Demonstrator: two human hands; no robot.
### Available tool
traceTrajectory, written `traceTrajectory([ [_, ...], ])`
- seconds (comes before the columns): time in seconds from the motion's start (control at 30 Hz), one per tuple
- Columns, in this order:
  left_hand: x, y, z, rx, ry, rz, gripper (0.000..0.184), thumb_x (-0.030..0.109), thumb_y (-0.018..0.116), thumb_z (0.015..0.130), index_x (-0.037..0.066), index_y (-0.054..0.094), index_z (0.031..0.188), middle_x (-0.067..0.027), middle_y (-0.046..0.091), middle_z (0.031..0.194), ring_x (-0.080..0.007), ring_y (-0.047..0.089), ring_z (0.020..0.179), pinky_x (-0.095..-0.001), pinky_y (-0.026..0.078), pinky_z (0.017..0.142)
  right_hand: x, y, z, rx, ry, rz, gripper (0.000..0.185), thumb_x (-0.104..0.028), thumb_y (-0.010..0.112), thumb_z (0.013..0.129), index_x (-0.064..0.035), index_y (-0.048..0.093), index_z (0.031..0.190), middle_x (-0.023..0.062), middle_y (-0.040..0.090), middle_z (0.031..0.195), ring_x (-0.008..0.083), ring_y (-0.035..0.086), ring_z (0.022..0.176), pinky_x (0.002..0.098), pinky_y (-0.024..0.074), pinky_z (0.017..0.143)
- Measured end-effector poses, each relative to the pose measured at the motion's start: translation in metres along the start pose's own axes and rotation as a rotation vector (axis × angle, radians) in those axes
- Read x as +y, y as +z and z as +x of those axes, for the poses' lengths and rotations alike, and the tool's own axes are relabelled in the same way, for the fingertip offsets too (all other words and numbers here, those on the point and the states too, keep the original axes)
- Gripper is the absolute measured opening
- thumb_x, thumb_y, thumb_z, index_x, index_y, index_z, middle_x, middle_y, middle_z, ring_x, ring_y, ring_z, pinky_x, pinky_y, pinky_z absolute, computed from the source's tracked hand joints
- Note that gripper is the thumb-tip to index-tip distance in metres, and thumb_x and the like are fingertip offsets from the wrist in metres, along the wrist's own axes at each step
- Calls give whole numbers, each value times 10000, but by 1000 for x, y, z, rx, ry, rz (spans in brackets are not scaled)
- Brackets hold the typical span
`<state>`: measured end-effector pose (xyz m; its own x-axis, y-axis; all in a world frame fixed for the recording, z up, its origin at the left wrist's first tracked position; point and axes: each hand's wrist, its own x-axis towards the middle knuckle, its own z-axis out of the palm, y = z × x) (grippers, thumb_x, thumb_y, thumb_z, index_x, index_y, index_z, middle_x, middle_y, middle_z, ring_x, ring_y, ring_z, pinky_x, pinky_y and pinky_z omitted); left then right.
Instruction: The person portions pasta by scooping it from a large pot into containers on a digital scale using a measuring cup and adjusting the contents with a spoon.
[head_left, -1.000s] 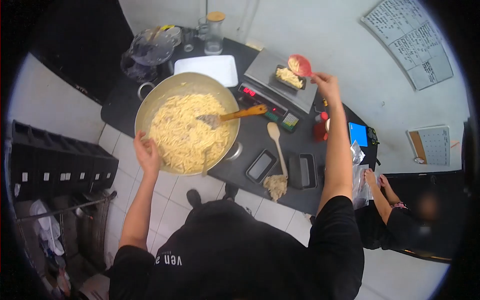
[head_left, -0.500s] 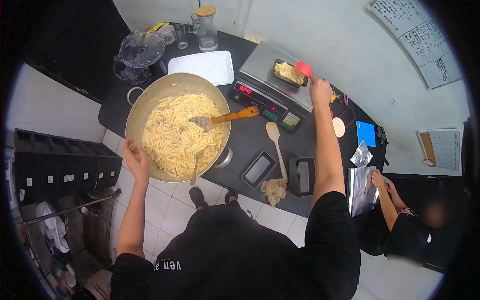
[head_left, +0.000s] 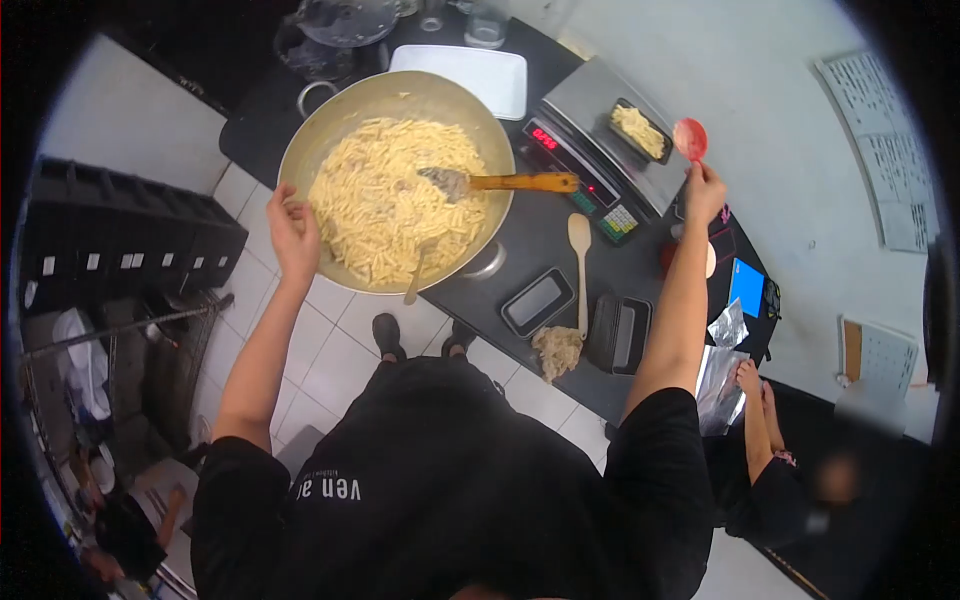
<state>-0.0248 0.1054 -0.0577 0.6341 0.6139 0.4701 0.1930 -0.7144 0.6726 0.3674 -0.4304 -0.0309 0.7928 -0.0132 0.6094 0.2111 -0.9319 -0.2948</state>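
My right hand (head_left: 706, 192) grips a red measuring scoop (head_left: 690, 139), its bowl tilted and smeared with a little sauce. Left of the scoop, a black container (head_left: 664, 152) partly filled with pasta (head_left: 636, 130) rests on the metal plate of a digital scale (head_left: 562, 150). The red display looks like 0.256. My left hand (head_left: 293, 240) is curled at the near-left rim of a large metal pot (head_left: 300, 150) of creamy pasta (head_left: 390, 200). A wooden-handled spatula (head_left: 525, 182) and a metal spoon (head_left: 415, 278) lean in the pasta.
A white tray (head_left: 470, 75) lies behind the pot. Nearer me are a light spatula (head_left: 581, 260), an empty black tray (head_left: 538, 302), stacked black containers (head_left: 620, 335) and a crumpled cloth (head_left: 558, 352). At right, a co-worker's hands (head_left: 750, 375) hold foil (head_left: 718, 390).
My right hand has drawn the red scoop away from the container to the right. The scale reading has risen from 0.240. The whole view has shifted; my left hand stays at the pot rim.
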Motion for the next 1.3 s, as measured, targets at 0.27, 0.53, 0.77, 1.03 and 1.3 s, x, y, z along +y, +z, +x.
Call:
traceTrajectory([
  [0.27,3,0,0,4,-45,-108,471,16,600,863,-8,437,1304,-123,571,1138,-173,609,795,-305,514,713,-134,-75,22,-409,653,1110,246,-245,656,902,-2,683,929,59,671,789,39,410,495,199,280,409],
  [0.53,4,-6,2,-35,-44,-112,474,45,613,842,37,462,1291,-92,608,1091,-206,629,736,-345,513,687,-367,-4,-100,-791,-736,126,219,-206,586,842,-79,719,961,146,698,928,339,675,877,433,531,765],
  [0.77,2,-6,2,16,-43,-174,462,35,602,849,49,462,1289,-100,616,1081,-214,631,738,-351,511,671,-428,69,-155,-811,-911,-16,150,-232,604,816,-137,720,808,130,689,802,313,669,720,454,528,663],
  [1.03,0,-8,3,10,-48,-244,469,8,590,852,31,456,1300,-111,603,1092,-181,621,754,-312,509,695,-407,52,-153,-1172,-513,406,369,-447,702,735,-96,759,833,139,700,779,284,658,679,394,504,625],
  [1.3,1,-8,5,8,-55,-268,468,23,593,833,45,464,1282,-101,582,1105,-209,624,806,-351,504,718,-378,51,-150,-1281,-41,593,301,-301,683,751,-7,741,779,52,654,651,134,595,600,308,480,578],
])
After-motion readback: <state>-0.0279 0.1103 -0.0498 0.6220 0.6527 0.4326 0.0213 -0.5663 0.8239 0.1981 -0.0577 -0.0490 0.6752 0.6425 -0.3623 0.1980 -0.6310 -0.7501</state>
